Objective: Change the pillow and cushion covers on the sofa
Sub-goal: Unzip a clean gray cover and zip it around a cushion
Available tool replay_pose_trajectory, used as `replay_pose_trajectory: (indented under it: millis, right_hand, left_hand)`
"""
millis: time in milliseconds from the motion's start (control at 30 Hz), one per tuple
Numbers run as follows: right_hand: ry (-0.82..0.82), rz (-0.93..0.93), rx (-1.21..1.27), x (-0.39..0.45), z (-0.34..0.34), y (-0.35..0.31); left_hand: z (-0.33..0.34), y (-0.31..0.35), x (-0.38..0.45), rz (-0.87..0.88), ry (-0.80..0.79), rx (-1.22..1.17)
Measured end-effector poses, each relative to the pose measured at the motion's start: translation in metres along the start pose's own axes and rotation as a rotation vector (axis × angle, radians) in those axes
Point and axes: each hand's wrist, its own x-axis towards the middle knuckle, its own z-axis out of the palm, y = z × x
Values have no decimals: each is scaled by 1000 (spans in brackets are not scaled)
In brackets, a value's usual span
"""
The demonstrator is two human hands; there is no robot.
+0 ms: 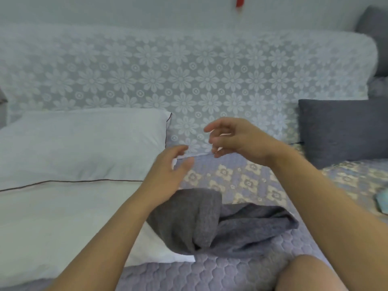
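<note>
Sofa [273, 276] fabric fills our view: a quilted lilac seat, and a backrest [147, 66] draped in flowered lace at the far side. We have two white pillows [79, 143] stacked on the left, out of our working space and, we judge, already bare or freshly covered; we cannot tell which. A grey cushion [342, 131] leans at the far right, probably waiting its turn. Near centre a crumpled grey cover [220, 225] lies on the seat, partly over the near pillow's corner, within easy reach. Our left hand [165, 171] and right hand [233, 139] hover above it, fingers loosely spread and holding nothing, seemingly between grasps.
</note>
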Motion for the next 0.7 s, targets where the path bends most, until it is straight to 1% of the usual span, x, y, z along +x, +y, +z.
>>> replay_pose_trajectory:
  millis: [33, 100, 133, 200, 267, 333, 367, 400, 433, 500, 567, 600, 633, 667, 700]
  right_hand:
    - [22, 61, -63, 4, 4, 13]
    - [187, 188, -123, 5, 6, 51]
    - [285, 275, -200, -1, 3, 76]
    - [409, 477, -455, -23, -16, 136]
    - [461, 653, -695, -65, -45, 196]
    - [453, 816, -869, -113, -74, 241]
    - [439, 880, -873, -134, -84, 255]
    - [430, 911, -820, -151, -91, 268]
    - [429, 910, -745, -163, -96, 276]
    - [448, 836, -640, -176, -98, 288]
    - [495, 764, -585, -180, -95, 295]
    - [511, 737, -561, -180, -93, 297]
    - [524, 710, -560, -178, -90, 293]
    - [545, 675, -563, -173, -87, 286]
    - [562, 640, -573, -166, -85, 275]
  left_hand:
    - [15, 0, 5, 29, -122, 97]
    - [50, -14, 6, 33, -330, 308]
    - [67, -22, 2, -6, -404, 359]
    - [93, -39, -9, -79, -472, 375]
    - [114, -47, -19, -65, -518, 470]
    - [130, -54, -22, -86, -584, 618]
    - [136, -56, -22, -121, -629, 678]
    - [141, -58, -21, -152, -673, 723]
    - [145, -61, -19, -179, -707, 776]
    - [150, -64, -18, -206, -761, 884]
    - [152, -70, -17, -193, -782, 903]
    - [151, -74, -15, -193, -778, 871]
    - [148, -75, -12, -193, -749, 819]
    - [142, -75, -6, -190, -686, 759]
    - [134, -72, 3, -182, -574, 706]
